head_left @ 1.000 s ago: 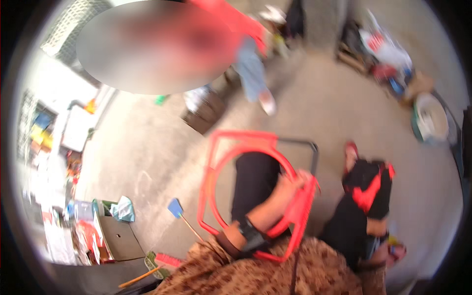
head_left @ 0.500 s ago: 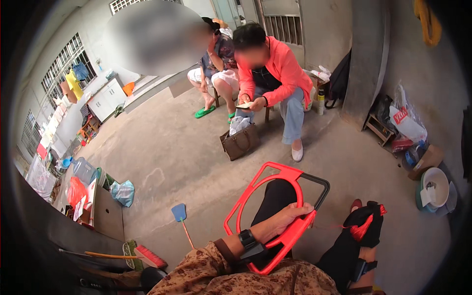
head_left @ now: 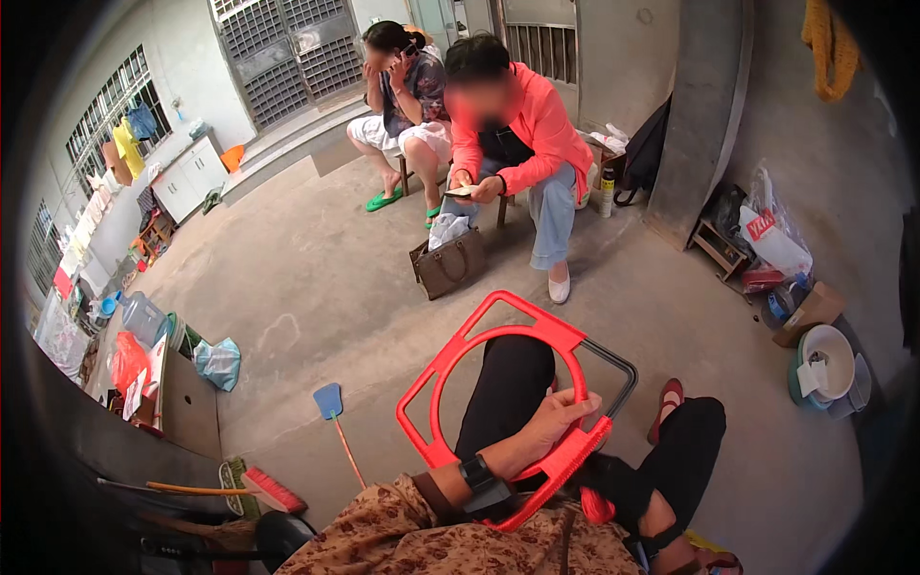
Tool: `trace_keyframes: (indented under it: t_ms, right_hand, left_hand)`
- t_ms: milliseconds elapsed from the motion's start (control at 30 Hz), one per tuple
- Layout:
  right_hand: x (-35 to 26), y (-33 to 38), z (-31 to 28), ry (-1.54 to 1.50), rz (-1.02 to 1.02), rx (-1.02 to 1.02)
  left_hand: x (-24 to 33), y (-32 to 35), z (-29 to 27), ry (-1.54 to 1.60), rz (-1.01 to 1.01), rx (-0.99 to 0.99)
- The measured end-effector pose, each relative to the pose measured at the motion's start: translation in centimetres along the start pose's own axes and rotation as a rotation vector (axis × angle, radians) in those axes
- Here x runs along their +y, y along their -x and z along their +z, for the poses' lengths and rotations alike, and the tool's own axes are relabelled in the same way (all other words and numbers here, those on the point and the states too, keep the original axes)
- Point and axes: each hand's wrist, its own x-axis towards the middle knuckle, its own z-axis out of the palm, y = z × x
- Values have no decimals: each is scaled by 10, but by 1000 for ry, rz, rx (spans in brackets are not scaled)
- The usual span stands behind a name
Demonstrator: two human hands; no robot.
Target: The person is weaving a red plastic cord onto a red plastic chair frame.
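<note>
My left hand [head_left: 561, 422] is closed round the inner rim of a red plastic frame [head_left: 446, 359], which has a large round opening and a dark metal bar [head_left: 613, 359] at its right end. The frame rests tilted over my left thigh. Its lower right edge looks ribbed. Just right of that edge is my right hand [head_left: 613, 479], in a black covering, closed at a bunch of red cord [head_left: 598, 506]. The right fingers are partly hidden by the dark cloth around them.
Two people sit on low seats ahead, one holding a phone-like object, with a brown handbag [head_left: 450, 264] before them. A blue fly swatter [head_left: 329, 401] and a red broom [head_left: 273, 489] lie to the left. Basins [head_left: 829, 359] and boxes stand along the right wall.
My right hand has come down and left from beyond my right knee to the frame, and the stretched red strand no longer shows. My left hand still grips the frame. The view has shifted slightly.
</note>
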Motion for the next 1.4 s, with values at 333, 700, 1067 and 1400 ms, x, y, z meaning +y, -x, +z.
trace_keyframes:
  t_ms: [333, 700, 1067, 1400]
  right_hand:
    - [-19, -59, -33, -305, -377, 344]
    - [-19, -55, -35, -206, -574, 505]
    - [-16, -65, -52, -139, -592, 727]
    - [-12, 22, -63, 103, -222, 607]
  left_hand:
    - [-11, -6, 5, -213, 215, 158]
    - [-3, -5, 4, 83, 0, -96]
    - [-7, -5, 2, 37, 97, -65]
    - [-9, -10, -7, -7, 10, -197]
